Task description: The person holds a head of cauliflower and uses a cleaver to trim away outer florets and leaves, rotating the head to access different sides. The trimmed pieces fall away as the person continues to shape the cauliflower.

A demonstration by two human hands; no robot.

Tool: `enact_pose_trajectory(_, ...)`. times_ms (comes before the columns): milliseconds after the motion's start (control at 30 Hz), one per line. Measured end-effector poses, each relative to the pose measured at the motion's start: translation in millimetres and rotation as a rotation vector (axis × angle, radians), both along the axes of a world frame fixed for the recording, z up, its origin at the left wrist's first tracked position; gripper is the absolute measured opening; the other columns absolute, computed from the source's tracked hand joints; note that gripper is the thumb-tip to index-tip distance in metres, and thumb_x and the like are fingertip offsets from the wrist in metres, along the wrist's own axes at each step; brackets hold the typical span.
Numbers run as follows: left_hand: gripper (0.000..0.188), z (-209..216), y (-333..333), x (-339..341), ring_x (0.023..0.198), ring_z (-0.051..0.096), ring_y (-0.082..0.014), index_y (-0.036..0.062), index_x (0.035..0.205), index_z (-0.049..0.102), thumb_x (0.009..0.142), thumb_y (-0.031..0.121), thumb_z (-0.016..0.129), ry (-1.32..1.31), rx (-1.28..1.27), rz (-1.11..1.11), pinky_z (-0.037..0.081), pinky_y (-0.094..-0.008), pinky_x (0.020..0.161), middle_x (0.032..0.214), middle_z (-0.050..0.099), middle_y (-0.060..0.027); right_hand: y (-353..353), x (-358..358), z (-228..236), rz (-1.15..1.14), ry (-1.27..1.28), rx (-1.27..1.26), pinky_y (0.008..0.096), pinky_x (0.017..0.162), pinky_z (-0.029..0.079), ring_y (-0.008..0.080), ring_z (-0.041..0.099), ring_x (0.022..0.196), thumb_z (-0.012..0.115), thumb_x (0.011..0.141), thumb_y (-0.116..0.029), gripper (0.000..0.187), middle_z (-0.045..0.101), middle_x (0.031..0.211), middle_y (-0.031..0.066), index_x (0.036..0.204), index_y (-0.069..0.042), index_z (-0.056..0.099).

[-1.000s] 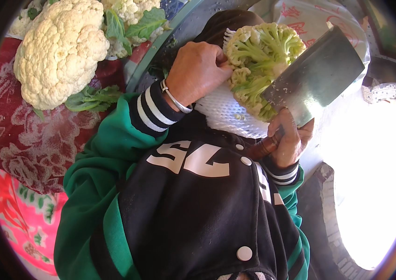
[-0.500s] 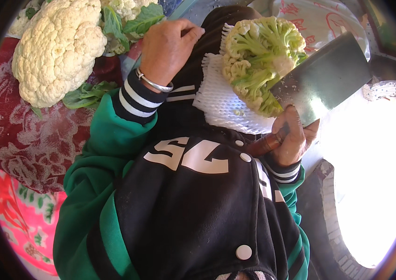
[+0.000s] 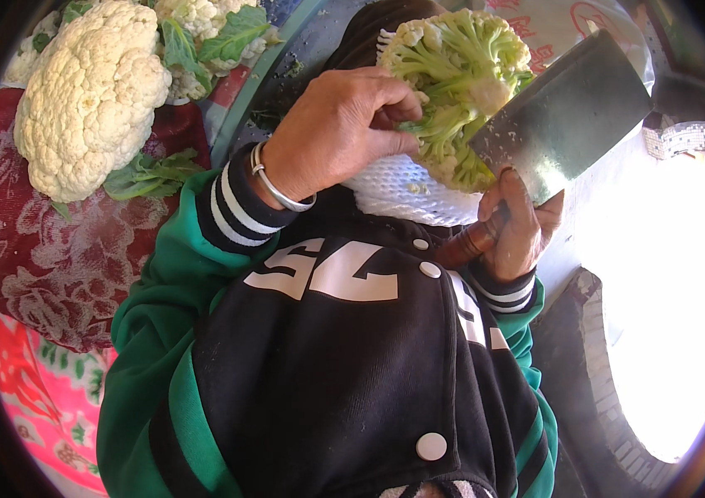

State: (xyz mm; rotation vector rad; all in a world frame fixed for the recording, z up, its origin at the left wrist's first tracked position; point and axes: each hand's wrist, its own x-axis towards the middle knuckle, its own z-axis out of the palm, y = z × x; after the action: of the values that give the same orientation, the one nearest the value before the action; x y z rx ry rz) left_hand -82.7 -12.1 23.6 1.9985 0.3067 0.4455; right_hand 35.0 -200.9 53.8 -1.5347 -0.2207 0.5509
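Observation:
My right hand [image 3: 520,228] is closed around the brown handle of a cleaver [image 3: 568,116]. Its broad dark blade tilts up to the right, with the lower left part against a trimmed cauliflower [image 3: 452,70]. That cauliflower shows its pale green stems and rests on a white foam net [image 3: 406,195] on my lap. My left hand [image 3: 340,124] is at the cauliflower's left edge, its fingers bent and the thumb apart from them. The fingertips are beside or lightly touching the florets; I cannot tell which.
On the left a large whole cauliflower [image 3: 91,100] lies on dark red patterned cloth [image 3: 62,257], with more cauliflower [image 3: 211,33] and green leaves behind it. A pink patterned cloth [image 3: 53,398] is below. A whitish plastic bag [image 3: 618,33] with red print stands at the far right.
My left hand has moved right, from beside the leaves to the edge of the trimmed cauliflower. My right hand still holds the cleaver against it; the whole view has shifted slightly.

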Motion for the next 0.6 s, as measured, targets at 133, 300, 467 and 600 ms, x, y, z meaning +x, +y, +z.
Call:
enact_pose_trajectory(133,0.018,-3,2,-2,0.070,0.063,-0.0106,0.0012,0.093,0.072,0.077,0.005,0.080,0.056,-0.090,0.013,0.051,-0.0235,0.065,0.082,0.068,-0.0050,-1,0,-1,-0.025,0.016,0.029,0.0252,0.045,0.042,0.0173,0.055,0.050,0.062,0.089,0.000,0.030,0.061,0.068,0.0112,0.116,0.003,0.050)
enact_pose_trajectory(300,0.011,-6,8,-1,0.070,0.063,-0.0090,0.0018,0.091,0.073,0.081,0.005,0.076,0.032,-0.108,-0.011,0.050,-0.0223,0.063,0.081,0.069,-0.0036,-2,-1,-2,-0.022,0.018,0.028,0.0254,0.045,0.042,0.0178,0.056,0.049,0.063,0.089,0.000,0.025,0.061,0.069,0.0113,0.111,0.002,0.052)
enact_pose_trajectory(467,0.010,-7,8,-1,0.067,0.062,-0.0080,0.0000,0.093,0.066,0.093,0.010,0.066,0.053,-0.239,0.056,0.050,-0.0211,0.063,0.078,0.066,-0.0020,-3,0,-1,0.005,0.027,-0.009,0.0244,0.043,0.042,0.0167,0.056,0.049,0.063,0.089,-0.001,0.022,0.062,0.068,0.0109,0.108,0.002,0.053)
enact_pose_trajectory(600,0.012,-11,12,2,0.072,0.062,-0.0079,0.0014,0.102,0.059,0.100,0.013,0.058,-0.118,-0.136,0.168,0.052,-0.0218,0.066,0.086,0.067,-0.0039,-3,0,-1,-0.001,0.035,-0.012,0.0236,0.043,0.042,0.0160,0.057,0.049,0.063,0.089,-0.001,0.021,0.062,0.068,0.0108,0.108,0.002,0.053)
